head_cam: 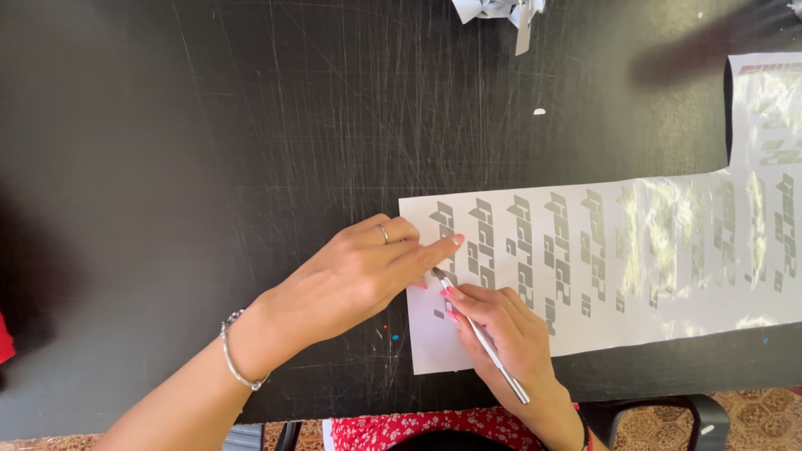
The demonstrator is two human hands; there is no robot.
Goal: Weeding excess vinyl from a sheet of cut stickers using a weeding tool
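Two hands work on a white sticker sheet (601, 250) on a black table (209, 167). Left hand (351, 276) presses it, fingers loosely extended. Right hand (505, 334) grips a silver craft knife (480, 338).

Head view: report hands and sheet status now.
Left hand pressing the white sheet of silver decals. Right hand gripping thin silver metal tool, tip at sheet. Nothing in the way.

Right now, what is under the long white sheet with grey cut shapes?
The long white sheet lies flat on the scratched black table. The left hand and right hand, holding a thin silver tool, cover its near corner.
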